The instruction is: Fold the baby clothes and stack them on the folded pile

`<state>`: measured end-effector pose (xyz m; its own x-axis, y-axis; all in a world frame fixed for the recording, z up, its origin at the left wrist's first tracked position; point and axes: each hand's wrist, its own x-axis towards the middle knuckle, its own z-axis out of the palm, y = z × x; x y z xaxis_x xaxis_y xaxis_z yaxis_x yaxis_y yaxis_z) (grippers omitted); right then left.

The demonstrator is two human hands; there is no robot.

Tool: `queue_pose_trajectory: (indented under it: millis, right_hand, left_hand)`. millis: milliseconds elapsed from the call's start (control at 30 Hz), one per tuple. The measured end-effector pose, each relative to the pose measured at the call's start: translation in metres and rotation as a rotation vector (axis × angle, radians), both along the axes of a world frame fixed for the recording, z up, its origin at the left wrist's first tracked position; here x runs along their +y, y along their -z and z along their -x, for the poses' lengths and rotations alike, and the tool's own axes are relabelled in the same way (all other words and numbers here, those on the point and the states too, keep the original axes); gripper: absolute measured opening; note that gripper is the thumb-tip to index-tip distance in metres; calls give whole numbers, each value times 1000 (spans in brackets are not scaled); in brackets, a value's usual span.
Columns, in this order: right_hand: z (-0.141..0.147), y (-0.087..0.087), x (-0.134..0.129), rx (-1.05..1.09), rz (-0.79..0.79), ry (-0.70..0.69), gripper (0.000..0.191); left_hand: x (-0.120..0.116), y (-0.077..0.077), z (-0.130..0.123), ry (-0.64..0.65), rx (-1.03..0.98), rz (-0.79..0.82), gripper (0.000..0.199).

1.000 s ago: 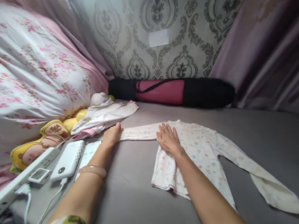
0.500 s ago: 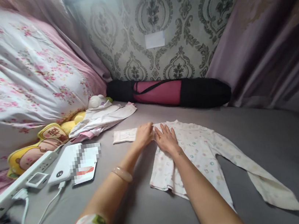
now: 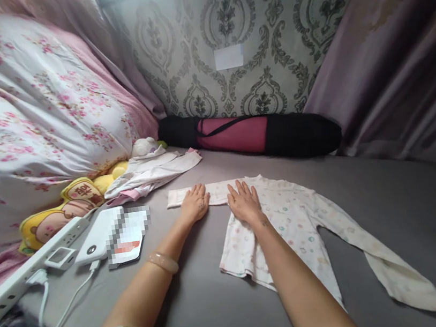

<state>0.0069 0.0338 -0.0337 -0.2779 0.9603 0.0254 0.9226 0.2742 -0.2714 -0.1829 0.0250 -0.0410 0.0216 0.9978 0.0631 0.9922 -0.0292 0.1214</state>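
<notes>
A small white long-sleeved shirt (image 3: 290, 218) with a pale print lies spread on the grey sheet (image 3: 202, 284). One sleeve stretches out to the left, the other slants down to the right. My left hand (image 3: 196, 202) lies flat on the left sleeve, fingers extended, near the cuff. On the shirt by that sleeve's shoulder rests my right hand (image 3: 244, 200), palm down with its fingers spread. Neither hand grips the cloth.
Behind the shirt lies a black and pink bag (image 3: 234, 135). Crumpled clothes (image 3: 150, 170), a yellow plush (image 3: 48, 228), a power bank (image 3: 100, 234), a phone (image 3: 129, 238) and a power strip (image 3: 34, 273) are at the left.
My left hand has slid left along the sleeve towards the cuff and now lies flatter. My right hand has stayed on the shirt. The view has shifted slightly.
</notes>
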Motion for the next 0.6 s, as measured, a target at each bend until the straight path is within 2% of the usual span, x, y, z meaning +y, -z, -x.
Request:
queue_pose_trajectory:
  millis: [167, 333, 433, 533, 600]
  right_hand:
    - [0, -1, 0, 6, 5, -2, 53]
    - [-2, -1, 2, 140, 15, 5, 54]
    - [-8, 0, 8, 434, 4, 105, 55]
    - [-17, 0, 14, 868, -8, 226, 58]
    - [-22, 0, 17, 1127, 41, 261, 59]
  left_hand:
    - [-4, 0, 35, -132, 37, -21, 51]
    - [-10, 0, 42, -151, 2, -124, 46]
    - [-13, -2, 40, -134, -34, -167, 41]
    - [-14, -3, 40, -123, -38, -172, 38]
    - [-14, -4, 41, -109, -24, -168, 37]
